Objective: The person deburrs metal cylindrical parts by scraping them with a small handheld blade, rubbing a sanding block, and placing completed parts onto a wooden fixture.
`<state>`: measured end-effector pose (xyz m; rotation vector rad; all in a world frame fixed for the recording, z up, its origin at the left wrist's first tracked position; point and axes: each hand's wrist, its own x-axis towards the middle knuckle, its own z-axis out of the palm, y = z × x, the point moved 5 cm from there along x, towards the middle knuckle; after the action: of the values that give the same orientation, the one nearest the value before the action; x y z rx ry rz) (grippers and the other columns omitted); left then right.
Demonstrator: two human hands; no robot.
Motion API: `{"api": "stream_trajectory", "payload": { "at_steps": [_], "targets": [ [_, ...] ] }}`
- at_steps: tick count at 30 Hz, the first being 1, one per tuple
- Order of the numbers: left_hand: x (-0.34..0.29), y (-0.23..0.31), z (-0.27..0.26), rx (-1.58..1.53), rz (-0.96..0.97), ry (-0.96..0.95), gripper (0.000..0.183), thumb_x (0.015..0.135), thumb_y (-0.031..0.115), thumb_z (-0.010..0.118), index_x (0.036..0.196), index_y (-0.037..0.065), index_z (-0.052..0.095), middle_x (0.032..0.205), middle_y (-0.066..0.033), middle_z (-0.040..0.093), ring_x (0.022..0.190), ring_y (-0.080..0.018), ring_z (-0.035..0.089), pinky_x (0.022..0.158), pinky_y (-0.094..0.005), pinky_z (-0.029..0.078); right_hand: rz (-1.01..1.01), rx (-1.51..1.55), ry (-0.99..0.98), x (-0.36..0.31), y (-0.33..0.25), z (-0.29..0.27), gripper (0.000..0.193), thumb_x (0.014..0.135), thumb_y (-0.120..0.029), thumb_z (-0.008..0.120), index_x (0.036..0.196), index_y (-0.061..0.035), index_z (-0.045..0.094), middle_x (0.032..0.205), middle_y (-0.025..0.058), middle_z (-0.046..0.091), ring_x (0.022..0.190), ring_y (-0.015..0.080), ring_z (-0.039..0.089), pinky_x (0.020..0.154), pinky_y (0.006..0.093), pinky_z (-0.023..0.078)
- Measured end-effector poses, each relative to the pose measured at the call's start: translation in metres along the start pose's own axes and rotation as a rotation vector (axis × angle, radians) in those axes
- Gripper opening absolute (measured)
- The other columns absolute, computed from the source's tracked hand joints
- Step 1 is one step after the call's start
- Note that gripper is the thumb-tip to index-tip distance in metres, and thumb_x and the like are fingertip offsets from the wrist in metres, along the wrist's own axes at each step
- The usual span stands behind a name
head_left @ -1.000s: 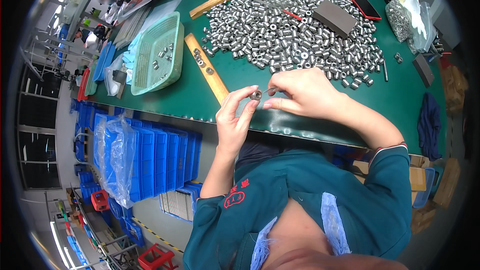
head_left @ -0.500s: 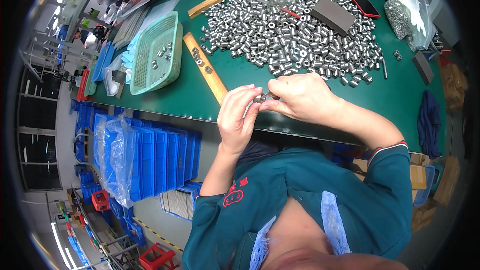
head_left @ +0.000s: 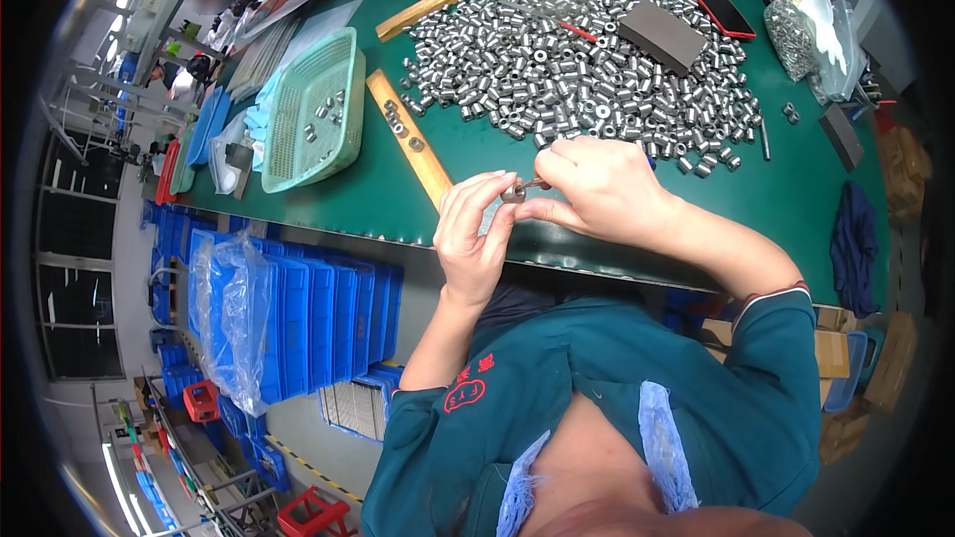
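My left hand pinches a small steel bushing between thumb and fingertips, over the near edge of the green table. Close against it, my right hand is closed on a thin dark metal tool, whose tip meets the bushing; its exact kind is hidden by my fingers. Beyond both hands spreads a big heap of steel bushings. To the left, several loose bushings sit on a wooden strip.
A pale green basket with several bushings stands at left. On the heap rests a grey block; behind it lies a red-edged phone. A bag of small metal parts is at far right. Blue crates are stacked below the table.
The bushing shows more clearly between my fingertips, and my right hand has shifted slightly, its fingers repositioned around the tool. My left hand stays nearly in place.
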<state>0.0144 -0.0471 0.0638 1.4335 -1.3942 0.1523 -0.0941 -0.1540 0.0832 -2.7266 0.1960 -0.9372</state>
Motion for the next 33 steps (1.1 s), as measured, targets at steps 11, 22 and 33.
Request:
{"api": "stream_trajectory", "payload": {
  "at_steps": [11, 22, 33],
  "targets": [
    [0.003, 0.006, -0.001, 0.182, 0.216, 0.028, 0.027, 0.073, -0.001, 0.068, 0.099, 0.005, 0.064, 0.093, -0.0061, 0.066, 0.09, -0.0245, 0.062, 0.083, -0.0342, 0.045, 0.237, 0.203, -0.362, -0.002, 0.007, 0.011, 0.041, 0.086, -0.043, 0.058, 0.074, -0.0048, 0.051, 0.063, 0.0094, 0.056, 0.057, 0.0251, 0.057, 0.049, 0.0378, 0.043],
    [-0.006, -0.013, 0.007, -0.378, -0.305, 0.018, 0.022, 0.08, -0.001, 0.065, 0.102, 0.0, 0.061, 0.101, -0.0116, 0.065, 0.102, -0.0215, 0.059, 0.09, -0.0326, 0.045, 0.63, 1.165, -0.461, -0.006, 0.027, 0.03, 0.03, 0.089, -0.031, 0.061, 0.099, -0.0028, 0.066, 0.075, -0.0051, 0.059, 0.063, 0.0007, 0.043, 0.054, 0.0209, 0.035],
    [-0.007, -0.012, 0.008, -0.353, -0.305, 0.005, 0.02, 0.081, 0.001, 0.066, 0.101, 0.0, 0.062, 0.1, -0.0108, 0.066, 0.103, -0.0212, 0.059, 0.09, -0.0326, 0.045, 0.669, 1.129, -0.457, -0.01, 0.029, 0.037, 0.029, 0.089, -0.034, 0.06, 0.093, -0.006, 0.068, 0.062, -0.0092, 0.049, 0.055, -0.0002, 0.035, 0.047, 0.0221, 0.027]
  ]
}}
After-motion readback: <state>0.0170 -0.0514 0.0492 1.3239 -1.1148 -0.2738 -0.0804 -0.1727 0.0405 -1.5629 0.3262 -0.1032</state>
